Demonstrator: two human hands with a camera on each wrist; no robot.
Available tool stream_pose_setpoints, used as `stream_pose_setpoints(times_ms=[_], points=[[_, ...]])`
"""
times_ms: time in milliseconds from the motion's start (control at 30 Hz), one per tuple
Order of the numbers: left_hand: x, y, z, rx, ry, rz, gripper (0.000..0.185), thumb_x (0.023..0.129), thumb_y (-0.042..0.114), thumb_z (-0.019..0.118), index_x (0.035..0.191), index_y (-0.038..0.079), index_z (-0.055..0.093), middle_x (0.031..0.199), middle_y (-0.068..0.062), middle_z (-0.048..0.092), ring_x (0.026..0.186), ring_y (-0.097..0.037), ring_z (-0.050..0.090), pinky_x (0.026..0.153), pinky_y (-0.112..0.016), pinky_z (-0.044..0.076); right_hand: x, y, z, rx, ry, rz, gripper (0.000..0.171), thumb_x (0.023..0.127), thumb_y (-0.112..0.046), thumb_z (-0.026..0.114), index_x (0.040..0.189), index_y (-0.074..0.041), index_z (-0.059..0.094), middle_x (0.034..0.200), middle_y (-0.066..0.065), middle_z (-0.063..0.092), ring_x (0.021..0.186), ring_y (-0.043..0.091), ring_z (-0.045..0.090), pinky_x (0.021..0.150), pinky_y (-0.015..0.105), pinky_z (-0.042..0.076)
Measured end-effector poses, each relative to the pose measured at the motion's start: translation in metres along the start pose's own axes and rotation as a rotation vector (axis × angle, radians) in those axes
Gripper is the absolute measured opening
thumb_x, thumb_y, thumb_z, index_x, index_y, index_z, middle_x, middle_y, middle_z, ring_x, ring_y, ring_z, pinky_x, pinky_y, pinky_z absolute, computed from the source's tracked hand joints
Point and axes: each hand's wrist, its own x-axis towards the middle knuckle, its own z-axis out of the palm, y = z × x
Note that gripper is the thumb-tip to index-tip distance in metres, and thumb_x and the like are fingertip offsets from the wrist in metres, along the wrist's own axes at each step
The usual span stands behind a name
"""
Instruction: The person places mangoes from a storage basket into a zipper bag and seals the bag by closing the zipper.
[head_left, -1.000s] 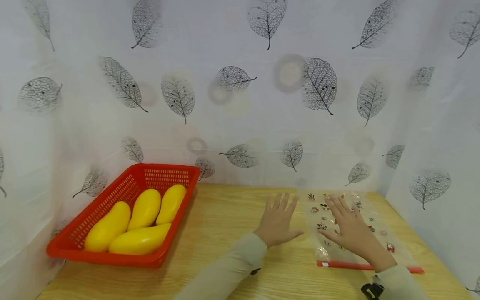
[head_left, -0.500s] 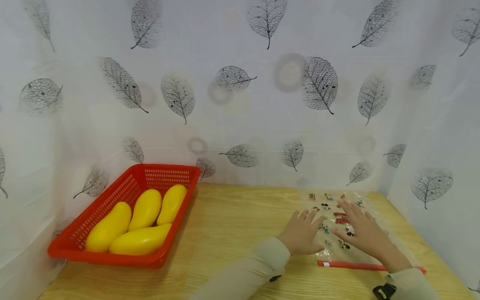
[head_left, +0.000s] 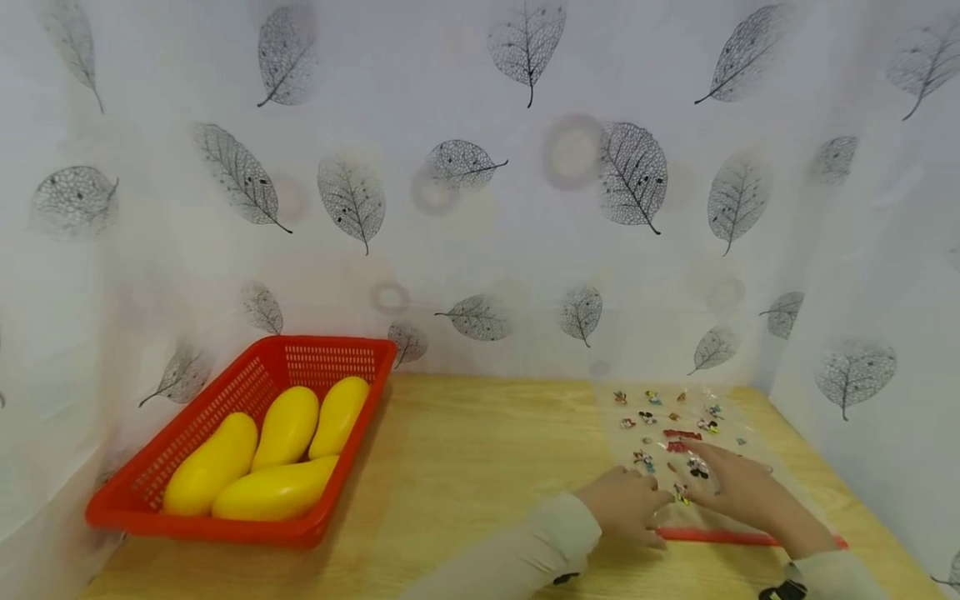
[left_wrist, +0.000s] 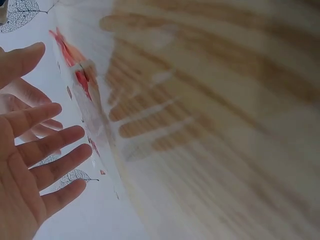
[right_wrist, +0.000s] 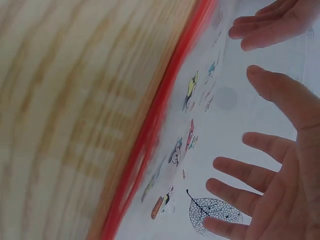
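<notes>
A clear zip bag (head_left: 630,442) printed with small cartoon figures lies flat on the right of the table, its red zip strip (head_left: 720,536) along the near edge. My left hand (head_left: 624,504) hovers at the bag's near left corner and covers the end of the strip. In the left wrist view the fingers (left_wrist: 60,145) are spread, apart from the bag. My right hand (head_left: 738,487) is over the right part of the bag. The right wrist view shows its fingers (right_wrist: 245,172) loosely extended above the printed film, holding nothing.
A red plastic basket (head_left: 202,527) stands at the left with several yellow mango-shaped fruits (head_left: 273,492) in it. Wooden tabletop (head_left: 465,450) lies between basket and bag. A white leaf-patterned curtain (head_left: 465,242) encloses the back and sides.
My left hand has moved right and nearer, from beside the bag to its near left corner. My right hand has shifted slightly right and nearer over the bag. The basket stays put.
</notes>
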Motion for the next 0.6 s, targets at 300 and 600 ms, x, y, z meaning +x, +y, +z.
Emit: stream_pose_setpoints(times_ms=[300, 600], points=[[0.0027, 0.0039, -0.0011, -0.024, -0.051, 0.024, 0.048, 0.085, 0.058, 0.056, 0.13, 0.043, 0.045, 0.121, 0.023, 0.052, 0.107, 0.003, 0.053, 0.097, -0.02, 0.041, 0.0015, 0.0043, 0.0025, 0.09, -0.168, 0.003, 0.058, 0.073, -0.032, 0.076, 0.119, 0.0, 0.06, 0.11, 0.015, 0.066, 0.095, 0.033, 0.064, 0.078, 0.049, 0.053], [-0.0017, -0.0016, 0.0013, 0.019, 0.007, 0.074, 0.037, 0.084, 0.047, 0.064, 0.12, 0.041, 0.056, 0.107, 0.02, 0.057, 0.084, 0.003, 0.054, 0.073, -0.016, 0.044, 0.0019, 0.0024, 0.0019, 0.129, -0.2, -0.091, 0.05, 0.075, -0.029, 0.075, 0.114, -0.001, 0.062, 0.098, 0.004, 0.067, 0.079, 0.013, 0.062, 0.066, 0.028, 0.051]])
